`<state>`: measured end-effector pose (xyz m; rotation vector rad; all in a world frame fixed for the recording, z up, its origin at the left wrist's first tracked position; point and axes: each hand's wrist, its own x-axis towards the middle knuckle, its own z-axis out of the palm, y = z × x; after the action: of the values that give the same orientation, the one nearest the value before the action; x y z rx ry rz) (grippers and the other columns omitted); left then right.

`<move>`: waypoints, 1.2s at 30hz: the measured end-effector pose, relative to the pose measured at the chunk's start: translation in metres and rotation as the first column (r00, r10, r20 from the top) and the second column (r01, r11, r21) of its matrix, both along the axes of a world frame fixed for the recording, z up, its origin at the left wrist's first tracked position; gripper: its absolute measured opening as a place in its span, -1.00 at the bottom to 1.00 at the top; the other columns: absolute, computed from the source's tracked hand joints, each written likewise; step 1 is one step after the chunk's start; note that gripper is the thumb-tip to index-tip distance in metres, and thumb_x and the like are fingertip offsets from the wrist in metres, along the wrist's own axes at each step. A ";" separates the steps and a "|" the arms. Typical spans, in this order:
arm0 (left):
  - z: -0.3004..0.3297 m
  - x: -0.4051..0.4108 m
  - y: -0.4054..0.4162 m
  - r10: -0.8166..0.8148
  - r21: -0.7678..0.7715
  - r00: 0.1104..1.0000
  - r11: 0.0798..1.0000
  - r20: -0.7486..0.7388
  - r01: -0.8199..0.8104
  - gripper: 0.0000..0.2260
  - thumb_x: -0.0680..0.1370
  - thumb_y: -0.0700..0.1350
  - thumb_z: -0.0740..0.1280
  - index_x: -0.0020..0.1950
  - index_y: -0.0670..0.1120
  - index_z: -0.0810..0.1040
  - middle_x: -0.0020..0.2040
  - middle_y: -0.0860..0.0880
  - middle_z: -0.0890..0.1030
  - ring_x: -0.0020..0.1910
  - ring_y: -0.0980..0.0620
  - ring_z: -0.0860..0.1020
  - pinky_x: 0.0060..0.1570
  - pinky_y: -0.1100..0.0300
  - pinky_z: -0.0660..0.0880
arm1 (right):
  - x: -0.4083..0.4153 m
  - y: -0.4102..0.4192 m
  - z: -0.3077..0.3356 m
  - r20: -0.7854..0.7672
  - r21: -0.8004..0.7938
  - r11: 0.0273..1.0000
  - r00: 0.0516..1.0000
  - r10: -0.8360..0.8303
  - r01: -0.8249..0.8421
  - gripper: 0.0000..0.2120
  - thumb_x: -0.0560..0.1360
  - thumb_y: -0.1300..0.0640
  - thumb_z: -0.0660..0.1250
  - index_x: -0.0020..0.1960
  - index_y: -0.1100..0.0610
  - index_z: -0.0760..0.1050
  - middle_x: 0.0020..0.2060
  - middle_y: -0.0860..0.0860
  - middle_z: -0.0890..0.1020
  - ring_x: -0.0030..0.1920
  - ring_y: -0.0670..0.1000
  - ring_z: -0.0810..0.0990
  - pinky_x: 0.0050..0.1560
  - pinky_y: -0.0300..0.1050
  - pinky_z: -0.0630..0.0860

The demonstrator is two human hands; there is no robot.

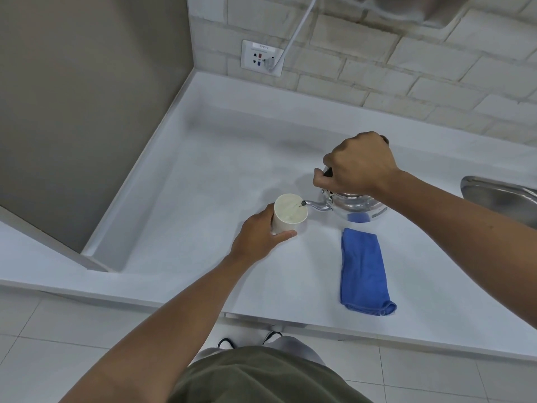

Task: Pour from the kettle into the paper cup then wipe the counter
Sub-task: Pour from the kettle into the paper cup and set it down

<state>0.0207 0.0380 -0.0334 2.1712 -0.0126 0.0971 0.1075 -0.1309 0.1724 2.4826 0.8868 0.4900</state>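
Observation:
A white paper cup [286, 221] stands upright on the white counter [220, 170]. My left hand [258, 237] is wrapped around its left side and base. A shiny metal kettle [356, 207] is tilted to the left, its spout tip over the cup's open mouth. My right hand [357, 164] grips the kettle's dark handle from above. A folded blue cloth [363, 271] lies flat on the counter, just in front of the kettle and to the right of the cup.
A steel sink rim [499, 196] shows at the right edge. The counter runs into a corner with a grey panel [87, 112] on the left and a brick-tile wall behind. A wall socket [261, 58] has a white cord plugged in.

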 end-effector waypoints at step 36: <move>-0.001 0.000 0.000 0.000 0.007 1.000 1.000 0.004 0.000 -0.39 0.40 0.27 0.51 0.34 0.07 0.43 -0.04 0.21 0.56 -0.06 0.12 0.55 -0.13 0.25 0.42 | -0.002 0.001 0.000 0.003 -0.047 0.999 1.000 -0.004 0.004 -0.54 0.41 -0.11 0.14 -0.52 0.17 0.35 -0.64 0.01 0.35 -0.60 0.02 0.15 -0.38 -0.31 0.13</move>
<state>0.0208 0.0379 -0.0346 2.1785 -0.0150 0.1016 0.1053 -0.1294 0.1724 2.4404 0.8823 0.4659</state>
